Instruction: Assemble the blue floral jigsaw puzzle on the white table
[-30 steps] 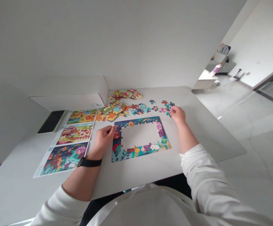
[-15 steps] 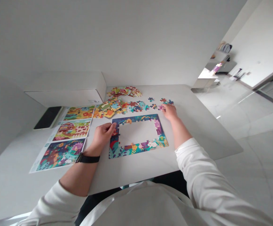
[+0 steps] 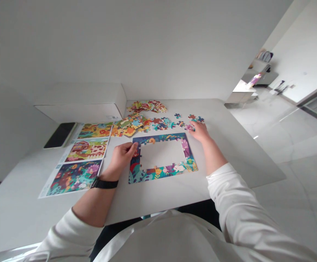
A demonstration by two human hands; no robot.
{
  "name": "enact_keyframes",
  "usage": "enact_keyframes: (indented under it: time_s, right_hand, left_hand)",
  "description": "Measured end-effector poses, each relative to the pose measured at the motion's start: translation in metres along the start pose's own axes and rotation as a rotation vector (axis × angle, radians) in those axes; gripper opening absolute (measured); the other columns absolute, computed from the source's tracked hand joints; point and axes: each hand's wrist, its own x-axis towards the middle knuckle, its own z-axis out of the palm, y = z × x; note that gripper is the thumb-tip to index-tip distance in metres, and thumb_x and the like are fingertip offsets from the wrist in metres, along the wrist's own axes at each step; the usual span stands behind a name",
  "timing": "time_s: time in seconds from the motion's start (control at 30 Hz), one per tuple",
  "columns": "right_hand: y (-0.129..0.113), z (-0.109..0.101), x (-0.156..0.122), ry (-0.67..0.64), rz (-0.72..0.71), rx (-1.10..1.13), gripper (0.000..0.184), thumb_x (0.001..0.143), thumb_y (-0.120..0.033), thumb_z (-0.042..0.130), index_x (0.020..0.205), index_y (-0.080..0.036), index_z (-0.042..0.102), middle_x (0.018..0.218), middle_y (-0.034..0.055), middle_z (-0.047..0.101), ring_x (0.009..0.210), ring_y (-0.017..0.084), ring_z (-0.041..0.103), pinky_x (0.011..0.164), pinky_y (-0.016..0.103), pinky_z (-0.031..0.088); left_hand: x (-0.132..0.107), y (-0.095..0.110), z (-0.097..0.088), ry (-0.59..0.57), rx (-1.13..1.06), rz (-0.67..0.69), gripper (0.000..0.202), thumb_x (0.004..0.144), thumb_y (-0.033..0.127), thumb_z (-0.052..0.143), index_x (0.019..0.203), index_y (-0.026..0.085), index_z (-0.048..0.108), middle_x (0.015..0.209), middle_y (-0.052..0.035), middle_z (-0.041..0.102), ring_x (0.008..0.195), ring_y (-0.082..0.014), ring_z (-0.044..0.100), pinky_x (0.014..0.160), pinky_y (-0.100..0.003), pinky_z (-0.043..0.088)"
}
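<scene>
A jigsaw puzzle border [image 3: 147,176] lies assembled on the table, with its middle open. My left hand [image 3: 123,155] is closed in a fist at the border's left side, its thumb on the edge; whatever its fingers hold is hidden. Beyond the border's upper right corner, my right hand [image 3: 201,132] has its thumb and fingers on a pink puzzle piece [image 3: 189,127]. Dark blue and brown loose pieces [image 3: 192,116] lie just past its fingertips. To their left spread teal and dark loose pieces [image 3: 162,123].
Yellow and orange pieces [image 3: 128,127] form a pile behind the border, and red and cream pieces [image 3: 147,106] lie by the wall. At left are a sheet with three printed pictures [image 3: 88,150], a dark phone [image 3: 60,135] and a white box [image 3: 79,112].
The whole view has shifted slightly, so everything appears a little farther right. My right hand stays at the pink piece, its fingers slightly less curled. My left hand keeps its place at the border.
</scene>
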Motion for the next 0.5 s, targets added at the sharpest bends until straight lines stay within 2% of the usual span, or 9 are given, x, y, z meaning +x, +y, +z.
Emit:
enact_keyframes:
  time_s: [0.13,0.3,0.37,0.5]
  right_hand:
    - [-0.005,-0.002,-0.003,-0.039,0.001,0.022,0.051,0.097,-0.024,0.070,0.147,-0.027,0.066,0.140,0.0086,0.078,0.142,0.033,0.062,0.130,0.063,0.032]
    - [-0.007,-0.009,-0.007,-0.086,0.006,0.013,0.053,0.093,-0.025,0.073,0.146,-0.029,0.067,0.131,0.0054,0.081,0.135,0.031,0.066,0.124,0.055,0.041]
    - [-0.007,-0.011,-0.008,-0.109,0.021,-0.025,0.054,0.093,-0.028,0.074,0.146,-0.029,0.068,0.132,0.0063,0.080,0.133,0.031,0.066,0.121,0.051,0.043]
    - [-0.006,-0.012,-0.009,-0.107,0.075,-0.124,0.046,0.092,-0.035,0.076,0.137,-0.027,0.076,0.146,0.0135,0.071,0.135,0.035,0.064,0.121,0.051,0.043]
  left_hand:
    - [0.000,0.000,0.001,-0.015,0.001,0.001,0.053,0.097,0.060,0.050,0.061,0.023,0.036,0.058,0.0023,0.030,0.059,-0.0132,0.029,0.056,-0.030,0.021]
    - [0.000,0.003,0.000,-0.007,-0.003,0.014,0.053,0.097,0.059,0.050,0.061,0.023,0.035,0.059,0.0026,0.030,0.059,-0.0129,0.029,0.057,-0.030,0.022]
    - [-0.001,0.005,-0.001,-0.007,-0.001,0.014,0.053,0.097,0.059,0.050,0.061,0.023,0.035,0.058,0.0026,0.031,0.059,-0.0129,0.029,0.057,-0.030,0.022]
    - [-0.001,0.006,-0.001,-0.030,-0.002,0.006,0.053,0.098,0.060,0.049,0.061,0.022,0.043,0.056,0.0017,0.038,0.058,-0.0136,0.036,0.057,-0.029,0.026]
